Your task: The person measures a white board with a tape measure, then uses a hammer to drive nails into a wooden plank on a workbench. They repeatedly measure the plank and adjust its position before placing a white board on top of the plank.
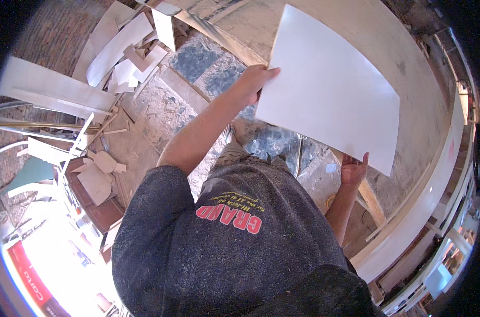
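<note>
A large white panel [329, 90], flat and roughly rectangular, is held out in front of me, over a dusty workbench top [409, 79]. My left hand [254, 83] grips its left edge, the thumb lying on the white face and the fingers behind. At the near edge, toward the right, my right hand [354, 170] holds the panel from below, its thumb up along the edge. The panel hides most of the right hand's fingers and part of the bench beneath it.
White board offcuts [137, 66] are heaped at the far left. Lower down stands a brown box [94, 193] with scraps on it. Sawdust covers the floor [166, 105]. A long white board [425, 206] runs along the right, by a wooden bench leg [372, 203].
</note>
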`<state>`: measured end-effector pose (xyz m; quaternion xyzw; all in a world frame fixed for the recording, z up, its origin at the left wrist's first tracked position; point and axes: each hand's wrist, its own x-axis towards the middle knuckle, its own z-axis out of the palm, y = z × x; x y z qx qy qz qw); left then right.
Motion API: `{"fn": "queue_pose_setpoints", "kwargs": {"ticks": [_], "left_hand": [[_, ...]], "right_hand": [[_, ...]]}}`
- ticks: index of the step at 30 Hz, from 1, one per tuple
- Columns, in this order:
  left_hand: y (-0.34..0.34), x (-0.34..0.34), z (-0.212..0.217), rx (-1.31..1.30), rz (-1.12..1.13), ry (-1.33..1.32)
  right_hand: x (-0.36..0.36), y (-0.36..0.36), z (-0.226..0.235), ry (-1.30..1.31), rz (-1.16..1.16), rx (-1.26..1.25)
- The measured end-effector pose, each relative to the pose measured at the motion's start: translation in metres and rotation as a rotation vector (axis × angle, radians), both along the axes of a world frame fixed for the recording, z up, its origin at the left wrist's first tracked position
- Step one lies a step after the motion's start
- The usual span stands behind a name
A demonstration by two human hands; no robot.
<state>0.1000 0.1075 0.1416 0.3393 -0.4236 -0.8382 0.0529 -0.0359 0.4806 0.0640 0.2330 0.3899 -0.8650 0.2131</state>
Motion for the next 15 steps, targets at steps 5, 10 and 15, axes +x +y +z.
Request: {"fn": "queue_pose_setpoints", "kwargs": {"ticks": [5,10,15], "left_hand": [[-0.052,-0.025,0.042,-0.08,-0.148,0.139],[-0.091,-0.024,0.077,-0.136,-0.236,0.265],[-0.143,0.038,0.064,-0.142,-0.104,0.299]], "right_hand": [[-0.008,-0.051,0.011,0.105,-0.115,0.085],[-0.022,-0.066,0.003,0.118,-0.038,0.025],[0.031,-0.145,0.012,0.049,0.024,0.038]]}}
